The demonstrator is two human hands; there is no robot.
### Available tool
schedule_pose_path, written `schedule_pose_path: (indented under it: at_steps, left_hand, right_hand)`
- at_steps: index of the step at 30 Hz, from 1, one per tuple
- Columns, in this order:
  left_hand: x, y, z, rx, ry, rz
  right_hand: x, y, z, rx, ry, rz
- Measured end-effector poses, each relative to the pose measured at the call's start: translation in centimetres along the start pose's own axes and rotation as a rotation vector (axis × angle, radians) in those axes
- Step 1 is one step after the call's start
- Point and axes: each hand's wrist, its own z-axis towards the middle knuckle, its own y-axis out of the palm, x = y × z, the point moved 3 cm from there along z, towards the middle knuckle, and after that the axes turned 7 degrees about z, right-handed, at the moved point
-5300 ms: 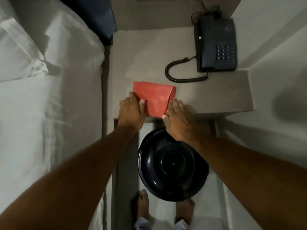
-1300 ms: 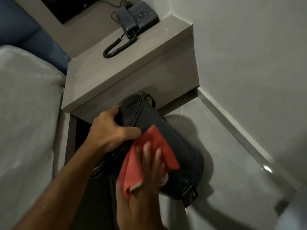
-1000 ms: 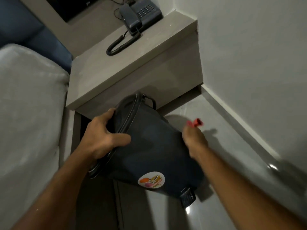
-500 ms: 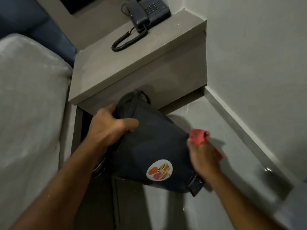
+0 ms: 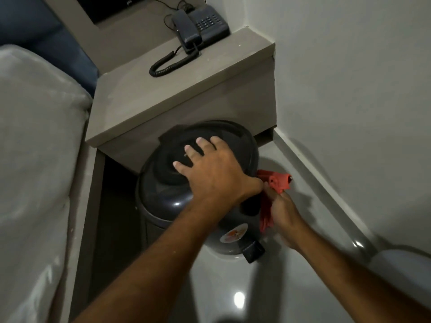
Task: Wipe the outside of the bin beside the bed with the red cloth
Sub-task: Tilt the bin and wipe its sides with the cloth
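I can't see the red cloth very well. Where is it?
In the head view, the red cloth is in the right hand, pressed against the bin's right side, near the wall.

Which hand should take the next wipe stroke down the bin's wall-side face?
Right. The right hand already has the red cloth in its grip, pressed to that side of the bin. The left hand lies flat on the lid, steadying it.

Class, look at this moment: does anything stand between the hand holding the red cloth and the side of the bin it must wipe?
Nothing visible does. The right hand presses the red cloth directly against the bin on its wall-facing side. The left hand rests on the lid, above that spot.
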Motion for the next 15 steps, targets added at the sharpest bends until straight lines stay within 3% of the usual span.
schedule_pose_path:
  at_steps: [5, 8, 10, 12, 15]
  left_hand:
    - [2.2, 1.8, -0.7, -0.030, -0.028, 0.011]
    - [0.5, 1.0, 0.1, -0.130, 0.119, 0.023]
    - [-3.0, 0.3, -0.1, -0.202, 0.366, 0.163]
    - [-7.5, 0.2, -1.3, -0.155, 0.548, 0.424]
    - [-12.2, 1.1, -2.9, -0.091, 0.480, 0.569]
  right_hand:
    - [-0.4, -1.5, 0.0, 0.098, 0.144, 0.228]
    - [-1.1, -2.2, 0.2, 0.192, 0.153, 0.287]
    - [-1.6, -3.1, 0.3, 0.243, 0.128, 0.336]
    - [-1.8, -4.1, 0.6, 0.277, 0.122, 0.393]
    - [-2.0, -4.5, 0.6, 0.300, 0.136, 0.437]
